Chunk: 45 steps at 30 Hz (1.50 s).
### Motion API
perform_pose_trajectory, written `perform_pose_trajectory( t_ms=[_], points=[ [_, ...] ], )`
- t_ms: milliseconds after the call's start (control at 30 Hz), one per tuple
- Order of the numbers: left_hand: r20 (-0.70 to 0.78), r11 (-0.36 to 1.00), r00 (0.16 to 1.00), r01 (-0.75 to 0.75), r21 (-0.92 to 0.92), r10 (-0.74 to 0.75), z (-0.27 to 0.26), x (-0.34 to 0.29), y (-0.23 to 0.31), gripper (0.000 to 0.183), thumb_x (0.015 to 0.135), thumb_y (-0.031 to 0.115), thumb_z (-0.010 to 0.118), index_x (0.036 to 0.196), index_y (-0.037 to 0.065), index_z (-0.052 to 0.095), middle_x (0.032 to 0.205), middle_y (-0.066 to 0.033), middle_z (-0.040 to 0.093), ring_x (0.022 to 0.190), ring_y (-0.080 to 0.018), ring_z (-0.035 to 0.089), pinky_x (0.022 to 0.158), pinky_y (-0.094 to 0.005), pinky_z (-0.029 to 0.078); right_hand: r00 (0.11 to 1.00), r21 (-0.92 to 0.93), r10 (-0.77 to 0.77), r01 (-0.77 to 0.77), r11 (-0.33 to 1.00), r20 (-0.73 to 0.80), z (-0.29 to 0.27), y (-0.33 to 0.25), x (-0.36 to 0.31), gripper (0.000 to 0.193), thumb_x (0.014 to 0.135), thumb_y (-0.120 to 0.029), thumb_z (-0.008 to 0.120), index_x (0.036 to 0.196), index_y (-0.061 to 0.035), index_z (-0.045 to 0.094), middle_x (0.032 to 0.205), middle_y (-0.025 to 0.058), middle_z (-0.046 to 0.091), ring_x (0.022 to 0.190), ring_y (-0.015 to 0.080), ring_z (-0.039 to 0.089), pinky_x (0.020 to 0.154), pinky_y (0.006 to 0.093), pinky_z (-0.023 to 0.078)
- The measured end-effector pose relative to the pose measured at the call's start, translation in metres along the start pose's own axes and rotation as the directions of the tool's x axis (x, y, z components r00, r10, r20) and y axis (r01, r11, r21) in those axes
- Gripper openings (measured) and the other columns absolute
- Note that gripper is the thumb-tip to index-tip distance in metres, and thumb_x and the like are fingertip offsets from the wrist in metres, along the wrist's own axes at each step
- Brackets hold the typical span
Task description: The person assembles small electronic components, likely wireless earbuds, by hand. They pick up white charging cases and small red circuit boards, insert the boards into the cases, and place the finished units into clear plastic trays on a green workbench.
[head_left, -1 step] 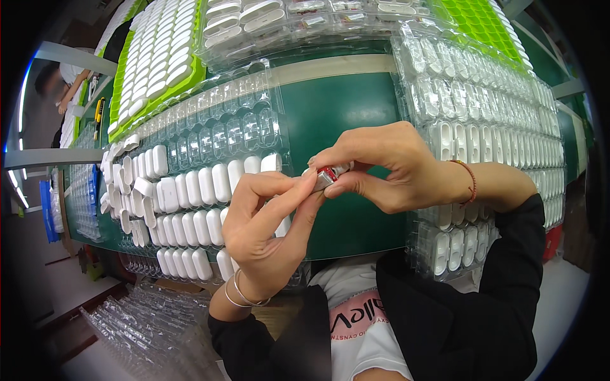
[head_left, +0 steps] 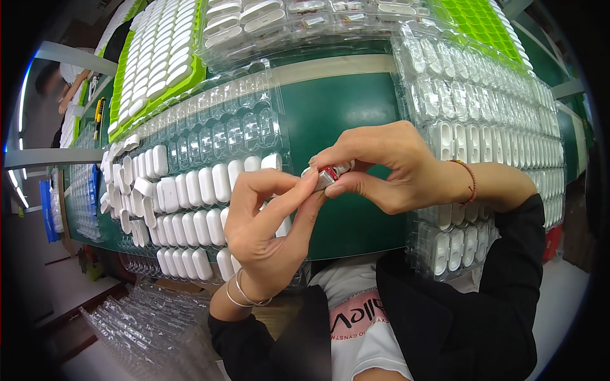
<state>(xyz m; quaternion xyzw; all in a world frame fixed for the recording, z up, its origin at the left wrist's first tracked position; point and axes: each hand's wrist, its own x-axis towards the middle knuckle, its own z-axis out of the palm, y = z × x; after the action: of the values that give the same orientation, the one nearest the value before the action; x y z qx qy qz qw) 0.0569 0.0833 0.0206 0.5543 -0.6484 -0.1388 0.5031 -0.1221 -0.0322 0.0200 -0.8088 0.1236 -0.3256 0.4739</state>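
Over the green mat, my left hand (head_left: 270,222) and my right hand (head_left: 387,168) meet with their fingertips pinched on one small silver, red and white part (head_left: 326,177). The left thumb and fingers grip its silver end. On the red and white side, the right thumb and forefinger press close. Fingers cover much of the part, so its exact kind cannot be made out. Beside my left hand, white rounded cases (head_left: 202,227) stand in rows in a clear plastic tray. Near my right wrist, another clear tray holds open white case shells (head_left: 455,249).
A heap of loose white shells (head_left: 130,193) lies at the left. Lime green trays (head_left: 198,71) of white pieces stand behind. Further clear trays (head_left: 244,44) sit at the back. Stacked clear plastic trays (head_left: 136,327) lie low at the left. Another person's arm (head_left: 75,89) shows at far left.
My left hand has shifted very slightly around the small part. My right hand keeps its place and grip.
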Motion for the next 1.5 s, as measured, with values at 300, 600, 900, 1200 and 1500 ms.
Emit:
perform_pose_trajectory(
  t_ms=[300,600,900,1200,1500],
  points=[
    [0.071,0.995,0.995,0.081,-0.058,-0.077,0.004,0.002,-0.012,0.034,0.073,0.002,0.081,0.105,0.011,0.075,0.116,-0.0122,0.066,0.098,-0.0242,0.063,0.078,-0.0338,0.051,0.965,0.188,0.260,-0.259,0.947,0.020,0.003,-0.005,0.002,0.017,0.084,-0.003,0.068,0.099,0.0032,0.065,0.086,0.0108,0.070,0.082,0.0159,0.072,0.075,0.0293,0.061],
    [0.229,0.842,0.932,0.353,-0.408,-0.280,-0.005,0.014,-0.008,0.041,0.080,-0.005,0.074,0.120,-0.001,0.063,0.103,-0.0102,0.065,0.097,-0.0182,0.066,0.082,-0.0298,0.057,0.991,0.170,0.134,-0.133,0.976,0.009,0.000,-0.004,0.006,0.015,0.086,0.000,0.067,0.101,0.0021,0.065,0.090,0.0105,0.069,0.084,0.0177,0.072,0.075,0.0303,0.061],
    [0.341,0.911,0.924,0.283,-0.299,-0.175,0.003,0.057,-0.023,0.032,0.075,0.001,0.079,0.106,0.001,0.069,0.095,-0.0090,0.068,0.081,-0.0150,0.065,0.070,-0.0262,0.053,0.979,0.082,0.173,-0.165,0.983,-0.107,-0.010,0.003,0.005,0.033,0.089,-0.002,0.067,0.120,-0.0014,0.057,0.092,0.0117,0.068,0.085,0.0213,0.071,0.074,0.0311,0.059],
    [-0.054,0.910,0.996,0.091,0.405,-0.075,-0.010,0.278,-0.136,0.032,0.077,0.024,0.078,0.099,0.002,0.073,0.086,-0.0158,0.072,0.081,-0.0270,0.069,0.073,-0.0350,0.054,0.947,0.120,0.265,-0.246,0.962,-0.180,-0.013,0.027,0.015,0.037,0.090,0.001,0.062,0.125,-0.0055,0.053,0.122,0.0122,0.050,0.096,0.0197,0.066,0.082,0.0325,0.055],
    [-0.237,0.730,0.966,0.234,0.642,-0.101,0.011,0.368,-0.226,0.018,0.079,0.015,0.066,0.091,0.006,0.076,0.090,-0.0195,0.072,0.083,-0.0365,0.069,0.077,-0.0405,0.054,0.973,0.008,0.215,-0.215,0.976,-0.083,-0.013,0.031,0.012,0.024,0.089,-0.001,0.062,0.113,-0.0011,0.059,0.109,0.0123,0.060,0.087,0.0195,0.066,0.077,0.0310,0.054]
  ],
)
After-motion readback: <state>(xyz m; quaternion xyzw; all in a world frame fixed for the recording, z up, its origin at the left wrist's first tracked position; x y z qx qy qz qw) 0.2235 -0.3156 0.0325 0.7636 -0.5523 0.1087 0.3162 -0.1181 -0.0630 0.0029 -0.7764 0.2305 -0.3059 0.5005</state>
